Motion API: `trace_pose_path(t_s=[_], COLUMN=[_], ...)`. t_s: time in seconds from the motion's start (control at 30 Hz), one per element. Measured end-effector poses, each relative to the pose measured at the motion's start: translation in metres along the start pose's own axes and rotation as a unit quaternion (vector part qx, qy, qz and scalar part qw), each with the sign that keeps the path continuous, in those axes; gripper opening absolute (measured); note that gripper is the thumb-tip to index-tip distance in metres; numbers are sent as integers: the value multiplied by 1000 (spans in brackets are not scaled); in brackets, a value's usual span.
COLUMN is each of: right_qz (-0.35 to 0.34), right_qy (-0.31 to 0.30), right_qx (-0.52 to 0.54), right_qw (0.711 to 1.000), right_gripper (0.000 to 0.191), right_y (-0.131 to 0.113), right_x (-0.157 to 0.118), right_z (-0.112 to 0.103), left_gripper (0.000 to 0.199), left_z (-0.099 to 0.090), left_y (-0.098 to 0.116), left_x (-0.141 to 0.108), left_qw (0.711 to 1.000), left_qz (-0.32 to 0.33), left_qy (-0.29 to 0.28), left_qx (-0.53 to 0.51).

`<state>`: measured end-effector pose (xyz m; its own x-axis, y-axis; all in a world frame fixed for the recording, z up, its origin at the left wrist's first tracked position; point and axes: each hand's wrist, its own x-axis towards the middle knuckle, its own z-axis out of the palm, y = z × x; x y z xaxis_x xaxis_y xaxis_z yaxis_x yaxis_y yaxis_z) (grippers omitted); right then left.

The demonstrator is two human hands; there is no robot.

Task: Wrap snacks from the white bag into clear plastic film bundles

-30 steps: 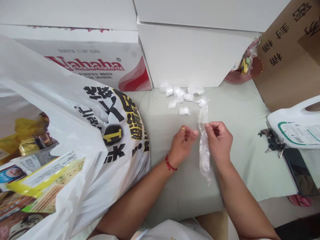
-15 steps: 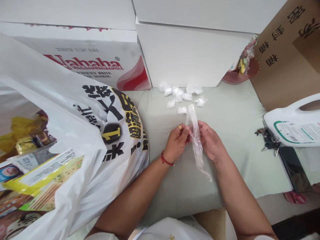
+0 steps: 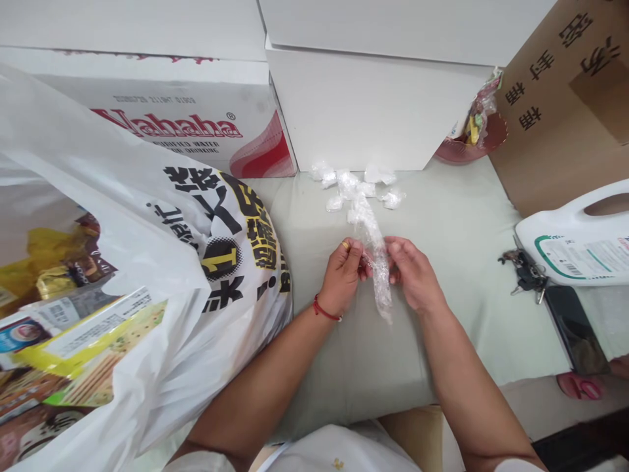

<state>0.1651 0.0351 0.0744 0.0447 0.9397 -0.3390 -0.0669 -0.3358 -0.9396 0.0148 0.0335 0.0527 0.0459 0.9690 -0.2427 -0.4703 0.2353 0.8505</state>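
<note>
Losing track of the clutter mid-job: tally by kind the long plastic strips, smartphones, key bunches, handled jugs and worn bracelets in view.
Long clear plastic strip: 1
Dark smartphone: 1
Key bunch: 1
White handled jug: 1
Red bracelet: 1
Total: 5

Left grip [image 3: 350,262] pinched clear plastic strip [image 3: 378,269]; right grip [image 3: 405,269] met its three-o'clock edge. Crumpled plastic bits [image 3: 348,183] lay at twelve, printed bag [image 3: 221,259] at nine.
</note>
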Motion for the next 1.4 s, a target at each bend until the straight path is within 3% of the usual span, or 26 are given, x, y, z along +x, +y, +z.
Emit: trace_pose_path(t_s=[0.1, 0.2, 0.3, 0.43, 0.53, 0.63, 0.7, 0.83, 0.93, 1.03, 1.17, 1.3, 1.4], right_qz=[-1, -57, -150, -227, -191, -83, -32, -91, -157, -170, -121, -60, -38], right_qy=[-31, 34, 131, 155, 133, 61, 35, 104, 164, 188, 171, 131, 96], right_qx=[-37, -71, -155, -234, -178, -42, 16, -40, -111, -98, -10, 60, 82], right_qw=[999, 995, 968, 933, 956, 994, 999, 990, 968, 962, 978, 988, 991], right_gripper=[40, 33, 27, 23, 26, 35, 40, 35, 30, 31, 40, 46, 46], right_y=[3, 6, 9, 10, 7, 2, 1, 3, 6, 10, 8, -1, -5], right_x=[-3, -6, -11, -16, -14, -8, -6, -6, -7, -3, 5, 7, 5], right_z=[3, 6, 11, 15, 13, 9, 8, 7, 5, 1, -3, -6, -5], left_gripper=[50, 53, 56, 55, 53, 53, 56, 61, 58, 53, 55, 59, 63], left_z=[1, 2, 6, 9, 6, 1, 0, 7, 12, 10, 3, -2, -1], left_y=[4, 7, 5, -2, -1, 5, 9, 7, 1, -3, 2, 14, 15], left_x=[-1, -3, -8, -12, -9, -5, -4, -8, -12, -11, -6, -4, -4], left_qw=[999, 999, 997, 979, 986, 990, 989, 991, 986, 989, 989, 978, 981], left_qz=[-16, -32, -27, 29, 19, -49, -91, -106, -84, -46, -28, -134, -152], left_qy=[-9, 20, 14, 0, -30, -106, -116, -76, -82, -61, -65, -135, -117], left_qx=[-33, -28, 69, 202, 161, 76, 32, 42, 115, 127, 130, 90, 44])
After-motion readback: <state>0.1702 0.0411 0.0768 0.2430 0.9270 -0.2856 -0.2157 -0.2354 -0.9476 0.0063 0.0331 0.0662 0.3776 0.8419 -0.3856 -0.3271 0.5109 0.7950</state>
